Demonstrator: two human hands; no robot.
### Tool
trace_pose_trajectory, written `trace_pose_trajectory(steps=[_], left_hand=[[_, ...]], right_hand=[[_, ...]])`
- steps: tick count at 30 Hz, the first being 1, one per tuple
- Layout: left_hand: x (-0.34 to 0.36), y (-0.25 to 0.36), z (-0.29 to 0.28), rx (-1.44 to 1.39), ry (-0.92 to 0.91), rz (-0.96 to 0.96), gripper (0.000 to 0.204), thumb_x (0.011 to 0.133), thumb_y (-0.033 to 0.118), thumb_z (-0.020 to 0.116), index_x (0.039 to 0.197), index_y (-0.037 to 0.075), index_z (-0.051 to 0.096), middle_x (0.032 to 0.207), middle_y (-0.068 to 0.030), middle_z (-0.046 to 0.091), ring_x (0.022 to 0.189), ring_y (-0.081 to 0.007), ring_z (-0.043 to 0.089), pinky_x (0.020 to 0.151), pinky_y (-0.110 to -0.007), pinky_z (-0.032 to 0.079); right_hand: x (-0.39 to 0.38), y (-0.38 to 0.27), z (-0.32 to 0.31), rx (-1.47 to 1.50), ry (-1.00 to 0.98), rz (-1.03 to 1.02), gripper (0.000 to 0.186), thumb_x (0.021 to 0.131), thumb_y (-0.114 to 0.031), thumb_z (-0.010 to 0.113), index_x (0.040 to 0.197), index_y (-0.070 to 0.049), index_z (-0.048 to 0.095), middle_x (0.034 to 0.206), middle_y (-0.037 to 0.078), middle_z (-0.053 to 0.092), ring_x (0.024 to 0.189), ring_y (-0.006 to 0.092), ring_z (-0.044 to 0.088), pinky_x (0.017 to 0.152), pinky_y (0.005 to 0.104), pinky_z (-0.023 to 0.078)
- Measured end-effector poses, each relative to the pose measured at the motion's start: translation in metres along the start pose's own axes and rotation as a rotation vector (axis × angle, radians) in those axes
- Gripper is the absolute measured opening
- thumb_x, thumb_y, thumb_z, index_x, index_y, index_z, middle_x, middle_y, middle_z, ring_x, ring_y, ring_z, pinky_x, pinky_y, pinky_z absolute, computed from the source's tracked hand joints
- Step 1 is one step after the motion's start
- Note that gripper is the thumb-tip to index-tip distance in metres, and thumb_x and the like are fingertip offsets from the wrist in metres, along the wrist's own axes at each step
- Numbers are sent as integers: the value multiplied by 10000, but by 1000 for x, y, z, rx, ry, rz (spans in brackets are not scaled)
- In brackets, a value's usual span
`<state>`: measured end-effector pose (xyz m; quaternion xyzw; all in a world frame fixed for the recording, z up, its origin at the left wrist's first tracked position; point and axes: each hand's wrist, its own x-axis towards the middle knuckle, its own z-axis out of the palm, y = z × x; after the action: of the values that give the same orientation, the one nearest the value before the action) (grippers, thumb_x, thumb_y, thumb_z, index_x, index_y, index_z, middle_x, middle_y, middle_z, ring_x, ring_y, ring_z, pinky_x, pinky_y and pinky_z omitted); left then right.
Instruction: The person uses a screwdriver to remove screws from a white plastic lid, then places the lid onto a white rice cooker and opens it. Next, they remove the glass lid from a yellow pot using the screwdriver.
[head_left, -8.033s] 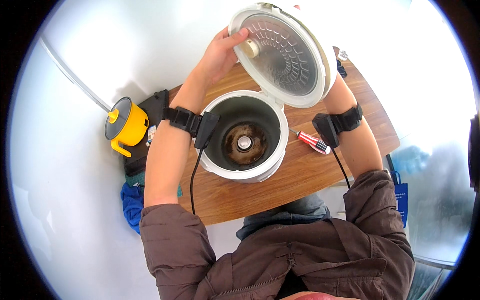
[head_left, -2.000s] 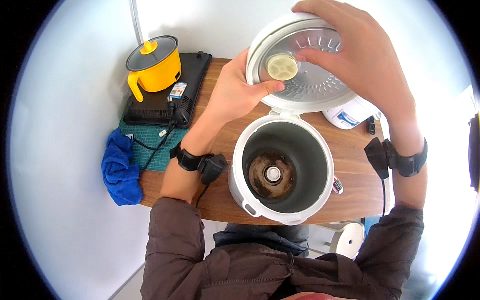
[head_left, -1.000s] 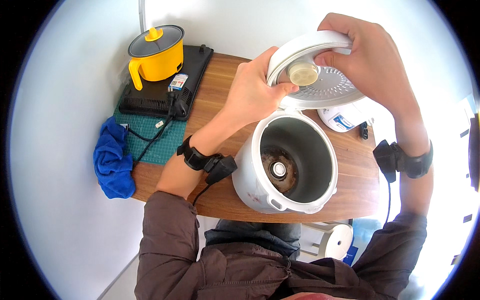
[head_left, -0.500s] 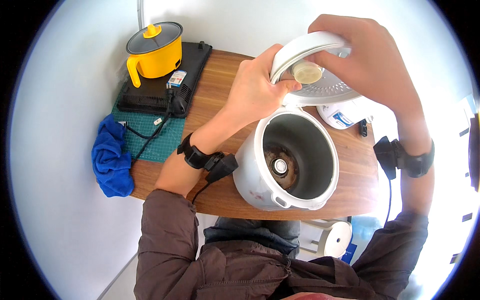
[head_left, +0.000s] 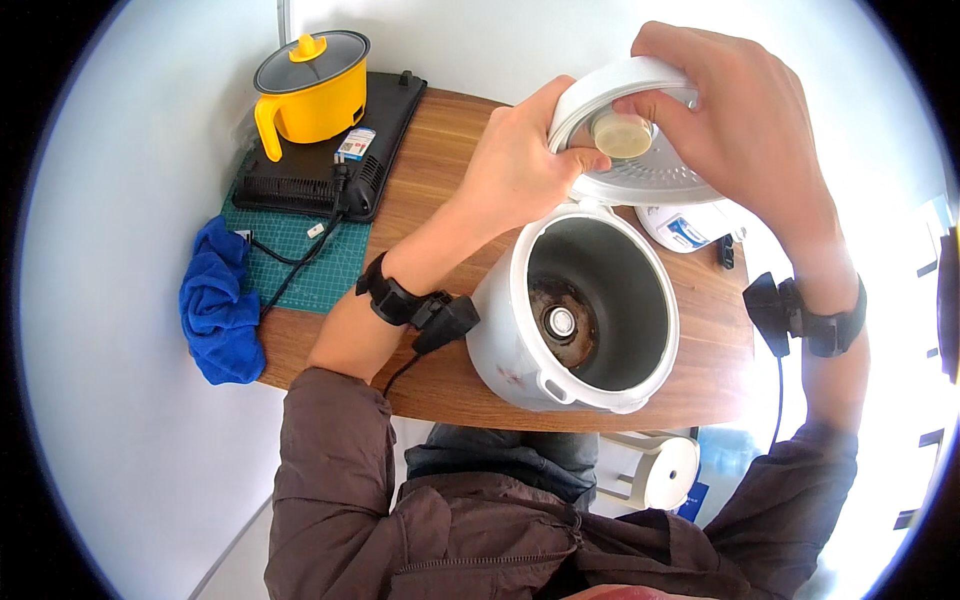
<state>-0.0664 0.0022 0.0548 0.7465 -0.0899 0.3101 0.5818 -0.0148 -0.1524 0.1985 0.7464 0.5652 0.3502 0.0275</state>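
A white rice cooker [head_left: 500, 345] stands on the wooden table in front of me, its lid [head_left: 650, 185] raised at the back. Inside the pot-less body, the bottom is stained brown around a round central knob [head_left: 560, 322]. My left hand [head_left: 525, 155] grips the lid's left rim, thumb on the inner side. My right hand [head_left: 740, 115] reaches over the lid's top right, its thumb at a round cream-coloured cap [head_left: 622, 135] on the lid's inside. The right fingers behind the lid are partly hidden.
At the left back, a yellow pot [head_left: 318, 105] with a dark lid sits on a black induction cooker [head_left: 300, 185]. Near it are a green cutting mat [head_left: 325, 270], a coiled plug cord and a blue cloth [head_left: 220, 305]. A white container [head_left: 685, 228] stands behind the cooker; a stool [head_left: 665, 475] is below the table.
My view has shifted slightly. Both hands remain on the lid, and the thumbs have moved a little around the cream cap.
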Motion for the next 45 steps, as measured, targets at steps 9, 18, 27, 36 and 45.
trace_pose_trajectory(steps=[9, 18, 27, 36, 45], left_hand=[[13, -22, -46, -85, -450, 104, 621, 938, 122, 756, 1469, 15, 452, 1305, -102, 641, 1187, -187, 602, 1040, -361, 476], [13, -32, -40, -101, -437, 153, 627, 970, 132, 717, 1506, 18, 412, 1316, -100, 614, 1215, -187, 569, 1066, -360, 458], [14, -50, -34, -303, -408, 235, 549, 1014, 124, 647, 1494, -3, 413, 1305, -84, 612, 1166, -150, 577, 1035, -336, 479], [11, -48, -27, -49, -296, 231, 460, 1049, 184, 609, 1434, -12, 452, 1194, -74, 652, 1034, -127, 579, 931, -292, 484], [16, -50, -25, -2, -290, 197, 448, 1044, 172, 616, 1429, 4, 459, 1193, -78, 641, 1065, -122, 577, 940, -299, 489]], right_hand=[[14, 3, -10, 45, -241, 91, 371, 869, -261, 766, 1188, -82, 705, 1054, 117, 752, 901, 271, 719, 796, 361, 562], [18, -23, -26, 8, -118, 101, 133, 770, -173, 747, 793, -53, 696, 662, 113, 666, 600, 305, 654, 608, 388, 509], [20, -24, -23, 32, -116, 134, 132, 774, -173, 760, 797, -57, 702, 656, 123, 668, 605, 317, 658, 601, 388, 505], [16, -20, -15, -60, -81, 78, 122, 748, -165, 759, 785, -82, 679, 639, 98, 654, 616, 332, 617, 780, 402, 467], [15, -16, -1, -212, 24, 37, 128, 750, -187, 754, 779, -94, 671, 636, 86, 651, 597, 327, 597, 752, 394, 453]])
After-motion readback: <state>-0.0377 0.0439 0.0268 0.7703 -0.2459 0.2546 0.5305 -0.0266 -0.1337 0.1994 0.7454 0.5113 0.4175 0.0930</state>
